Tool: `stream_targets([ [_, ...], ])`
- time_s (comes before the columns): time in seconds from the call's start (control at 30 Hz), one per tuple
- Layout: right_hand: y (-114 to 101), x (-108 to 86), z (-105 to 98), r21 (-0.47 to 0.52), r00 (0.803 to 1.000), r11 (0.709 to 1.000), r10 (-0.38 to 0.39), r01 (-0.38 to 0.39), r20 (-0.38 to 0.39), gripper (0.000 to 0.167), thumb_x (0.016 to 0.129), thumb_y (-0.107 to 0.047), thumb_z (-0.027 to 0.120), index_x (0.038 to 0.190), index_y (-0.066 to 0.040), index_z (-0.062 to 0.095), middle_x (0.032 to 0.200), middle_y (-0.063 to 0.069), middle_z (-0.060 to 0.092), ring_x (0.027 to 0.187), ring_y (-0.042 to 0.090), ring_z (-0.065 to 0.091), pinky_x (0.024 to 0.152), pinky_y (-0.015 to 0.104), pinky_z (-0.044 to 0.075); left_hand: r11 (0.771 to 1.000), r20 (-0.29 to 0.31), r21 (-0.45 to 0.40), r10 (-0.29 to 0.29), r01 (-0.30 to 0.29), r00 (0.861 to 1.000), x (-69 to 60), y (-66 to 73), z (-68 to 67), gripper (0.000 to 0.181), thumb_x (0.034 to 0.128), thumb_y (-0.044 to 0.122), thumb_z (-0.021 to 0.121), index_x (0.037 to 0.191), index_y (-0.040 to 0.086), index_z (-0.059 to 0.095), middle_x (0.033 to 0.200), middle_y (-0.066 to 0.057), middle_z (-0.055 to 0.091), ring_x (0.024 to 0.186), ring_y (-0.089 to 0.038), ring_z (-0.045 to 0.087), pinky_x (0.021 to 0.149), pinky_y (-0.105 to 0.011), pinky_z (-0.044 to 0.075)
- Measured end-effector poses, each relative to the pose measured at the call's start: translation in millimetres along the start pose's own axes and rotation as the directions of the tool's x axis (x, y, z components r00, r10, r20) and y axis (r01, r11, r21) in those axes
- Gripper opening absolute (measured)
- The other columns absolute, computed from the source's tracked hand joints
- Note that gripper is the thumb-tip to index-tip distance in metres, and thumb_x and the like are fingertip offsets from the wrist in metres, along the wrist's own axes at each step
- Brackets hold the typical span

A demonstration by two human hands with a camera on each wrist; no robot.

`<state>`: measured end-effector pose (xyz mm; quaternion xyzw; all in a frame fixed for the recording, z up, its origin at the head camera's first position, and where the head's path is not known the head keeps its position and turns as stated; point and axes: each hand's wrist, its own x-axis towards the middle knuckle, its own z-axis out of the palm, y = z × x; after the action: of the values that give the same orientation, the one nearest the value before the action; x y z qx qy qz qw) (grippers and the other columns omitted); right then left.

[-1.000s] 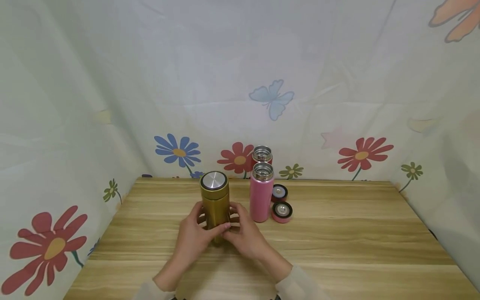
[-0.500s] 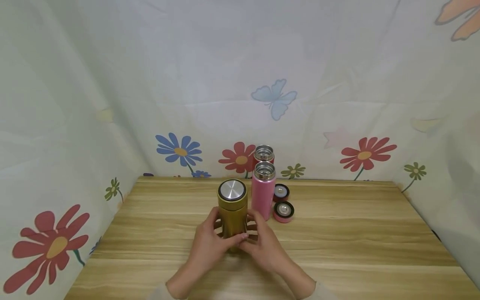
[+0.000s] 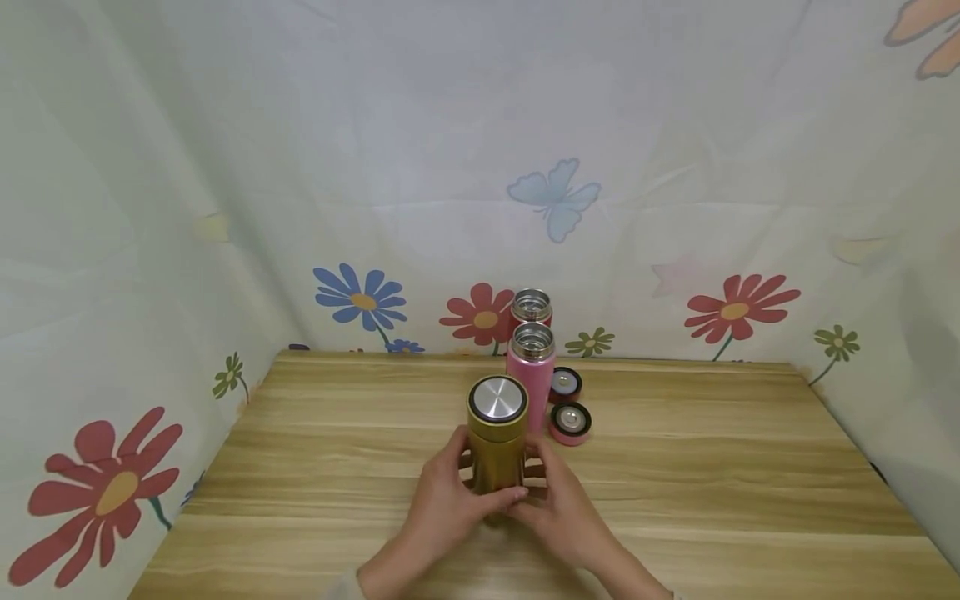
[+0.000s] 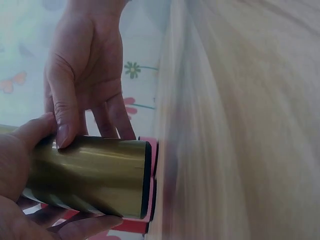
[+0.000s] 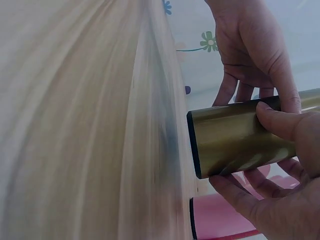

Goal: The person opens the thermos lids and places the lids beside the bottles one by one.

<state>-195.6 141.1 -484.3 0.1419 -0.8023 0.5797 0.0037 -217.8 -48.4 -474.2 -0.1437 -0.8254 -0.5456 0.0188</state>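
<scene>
A gold thermos flask (image 3: 498,454) with a brushed silver disc on its capped top stands upright between both hands. My left hand (image 3: 446,500) grips its left side, fingers curled round the body. From the right, my right hand (image 3: 558,504) holds it the same way, and the two thumbs meet at the front. The right wrist view shows the flask's dark base (image 5: 196,145) close to the tabletop; whether they touch I cannot tell. Just behind it is a lidless pink flask (image 3: 531,379), partly hidden, its steel mouth showing.
Behind the pink flask stands a lidless red flask (image 3: 531,307). Two lids lie upside down to their right, a dark red one (image 3: 566,385) and a pink one (image 3: 570,423). A flower-printed cloth (image 3: 420,208) encloses the wooden table (image 3: 712,467) at the back and sides.
Both hands have carried the gold flask rightward and nearer to me, from left of the pink flask to in front of it. The other flasks and the lids stayed in place.
</scene>
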Motion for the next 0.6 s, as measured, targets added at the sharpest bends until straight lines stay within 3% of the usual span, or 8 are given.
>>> stream_targets([
  [0.23, 4.4, -6.8, -8.1, 0.007, 1.0, 1.0, 0.019, -0.019, 0.002, 0.082, 0.083, -0.011, 0.087, 0.15, -0.019, 0.041, 0.135, 0.016, 0.056, 0.12, 0.032, 0.061, 0.097, 0.026, 0.056, 1.0, 0.027, 0.02, 0.023, -0.024, 0.999, -0.2, -1.4, 11.3, 0.077, 0.0703, 0.05, 0.093, 0.133, 0.027, 0.055, 0.128, 0.006, 0.068, 0.118, -0.018, 0.067, 0.09, -0.033, 0.06],
  [0.6, 8.1, -12.9, -14.8, -0.037, 1.0, 0.999, 0.009, -0.009, 0.007, 0.085, 0.078, -0.01, 0.09, 0.148, -0.016, 0.043, 0.132, 0.014, 0.059, 0.116, 0.027, 0.062, 0.093, 0.028, 0.058, 0.999, 0.058, 0.035, 0.036, -0.038, 0.998, -3.2, -4.6, 20.1, 0.078, 0.0707, 0.054, 0.092, 0.135, 0.032, 0.053, 0.128, 0.011, 0.067, 0.117, -0.014, 0.066, 0.092, -0.033, 0.057],
])
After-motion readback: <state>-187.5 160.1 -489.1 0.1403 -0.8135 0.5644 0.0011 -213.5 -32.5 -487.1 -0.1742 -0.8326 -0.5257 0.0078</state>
